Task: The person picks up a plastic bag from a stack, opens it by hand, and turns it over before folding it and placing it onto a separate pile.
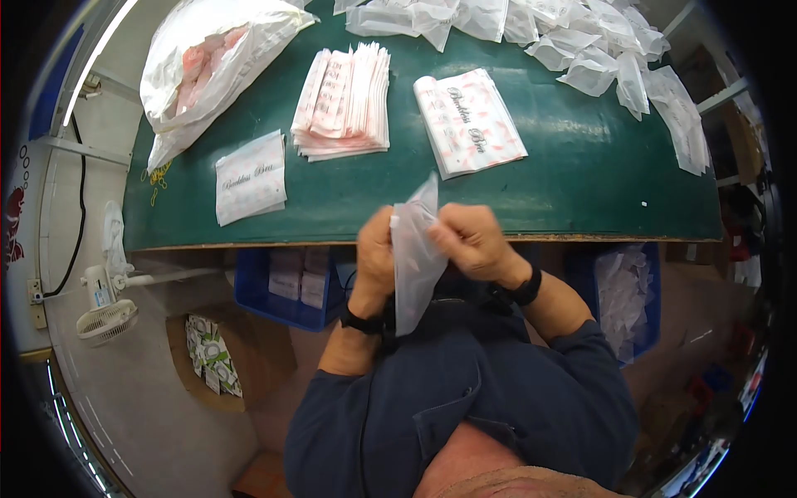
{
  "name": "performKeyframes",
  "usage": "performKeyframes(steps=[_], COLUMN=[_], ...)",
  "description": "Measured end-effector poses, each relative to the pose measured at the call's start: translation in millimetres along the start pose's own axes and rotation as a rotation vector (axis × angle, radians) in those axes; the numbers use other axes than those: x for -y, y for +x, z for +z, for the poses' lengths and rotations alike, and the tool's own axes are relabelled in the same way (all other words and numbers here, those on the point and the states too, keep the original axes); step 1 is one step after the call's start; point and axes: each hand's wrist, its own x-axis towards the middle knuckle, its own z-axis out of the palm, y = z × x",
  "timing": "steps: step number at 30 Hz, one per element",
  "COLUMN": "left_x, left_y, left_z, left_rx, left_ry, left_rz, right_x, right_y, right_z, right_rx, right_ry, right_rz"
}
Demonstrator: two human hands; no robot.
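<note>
A frosted translucent plastic bag (413, 278) hangs upright in front of my chest, just off the table's front edge. My left hand (375, 256) is closed on its left side, with the fingers partly hidden behind the plastic. On the other side my right hand (475, 241) is closed, thumb and fingers pinching the bag's right edge near the top. A small white slider-like piece shows at the bag's upper left. Beyond my hands lies a folded stack of printed "Backless Bra" bags (473, 124). Another flat printed piece (251, 178) lies to the left.
On the green table (573, 183), a thick pile of pink-white printed packets (342, 104) stands near a large white sack (216, 75). Translucent bags (573, 37) heap along the far right. Blue bins (290, 282) and an open cardboard box (257, 357) sit below.
</note>
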Motion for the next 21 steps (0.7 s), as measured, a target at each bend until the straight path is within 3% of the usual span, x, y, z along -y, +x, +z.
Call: performKeyframes(steps=[3,6,9,12,13,16,18,21], left_x=[1,13,10,1,-4,-5,-5,-4], left_y=[3,16,26,25,24,19,10,16], left_z=[-12,0,7,17,22,31,34,29], left_rx=[-0.046,-0.151,-0.216,-0.239,-0.238,-0.150,0.016,-0.079], left_ry=[0.199,-0.179,-0.264,-0.352,-0.405,-0.437,-0.391,-0.229], left_rz=[0.139,-0.033,-0.027,-0.036,-0.038,-0.077,-0.161,-0.016], right_x=[2,3,-2,-6,-5,-5,-7,-10], right_y=[7,11,7,-1,0,14,16,20], right_z=[-12,-16,-1,12,12,6,6,9], right_rx=[-0.047,-0.105,-0.111,0.066,0.063,-0.227,-0.214,-0.178], right_ry=[0.094,0.229,0.479,0.017,0.019,-0.074,-0.058,-0.029], right_rz=[0.194,0.301,0.376,0.204,0.210,0.077,0.107,0.150])
